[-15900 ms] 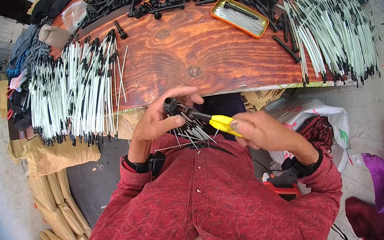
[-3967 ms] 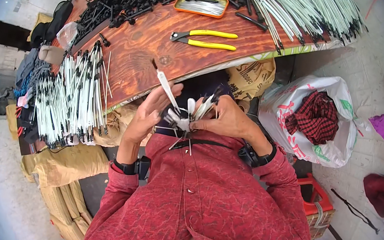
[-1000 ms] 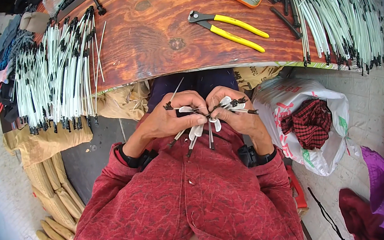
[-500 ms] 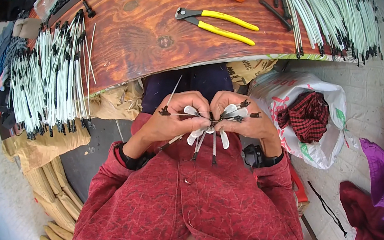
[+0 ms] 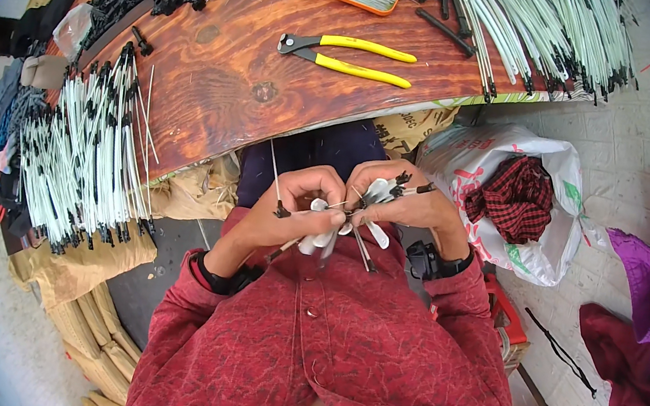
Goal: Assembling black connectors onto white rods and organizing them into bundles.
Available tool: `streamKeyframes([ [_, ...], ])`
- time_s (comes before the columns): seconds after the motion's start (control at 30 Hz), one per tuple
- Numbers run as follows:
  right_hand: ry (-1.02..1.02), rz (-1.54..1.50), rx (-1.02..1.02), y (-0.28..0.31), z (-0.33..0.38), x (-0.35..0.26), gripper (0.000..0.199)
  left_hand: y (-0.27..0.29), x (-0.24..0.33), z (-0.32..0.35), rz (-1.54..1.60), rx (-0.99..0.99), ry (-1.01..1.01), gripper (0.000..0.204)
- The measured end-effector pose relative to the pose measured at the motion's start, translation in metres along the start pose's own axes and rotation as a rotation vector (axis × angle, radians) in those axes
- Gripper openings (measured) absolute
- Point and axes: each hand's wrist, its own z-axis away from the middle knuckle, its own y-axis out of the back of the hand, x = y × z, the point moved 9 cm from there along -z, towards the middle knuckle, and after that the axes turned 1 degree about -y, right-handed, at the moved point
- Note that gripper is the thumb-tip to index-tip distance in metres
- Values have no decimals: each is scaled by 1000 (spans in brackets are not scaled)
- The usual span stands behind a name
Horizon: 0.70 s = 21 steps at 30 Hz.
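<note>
Between both hands (image 5: 353, 211), thin white tubes (image 5: 338, 226) with black tips.

Red mottled long-sleeved shirt (image 5: 337, 354), small buttons down front placket. Black band on left wrist (image 5: 213, 277); black watch on right wrist (image 5: 435, 262). Dark blue trousers (image 5: 324, 149) above shirt.

Head view: I see it look steeply down from the wearer's head, fisheye, upright.
Nearness: close over the left hand (image 5: 290, 215) and right hand (image 5: 404, 202).
Facing: toward the wooden table (image 5: 218, 80) ahead.
</note>
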Motion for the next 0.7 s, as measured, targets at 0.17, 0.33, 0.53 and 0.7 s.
streamKeyframes([
  [0.17, 50, 33, 31, -8, -2, -6, 18, 8, -11, 9, 96, 112, 71, 15],
  [0.33, 44, 116, 101, -12, -7, -10, 20, 16, -6, 10, 107, 301, 43, 18],
  [0.53, -56, 33, 178, -2, -2, 8, 18, 14, -3, 9, 79, 346, 40, 15],
  [0.7, -66, 20, 120, 3, 10, 8, 14, 2, 3, 7, 71, 172, 188, 21],
])
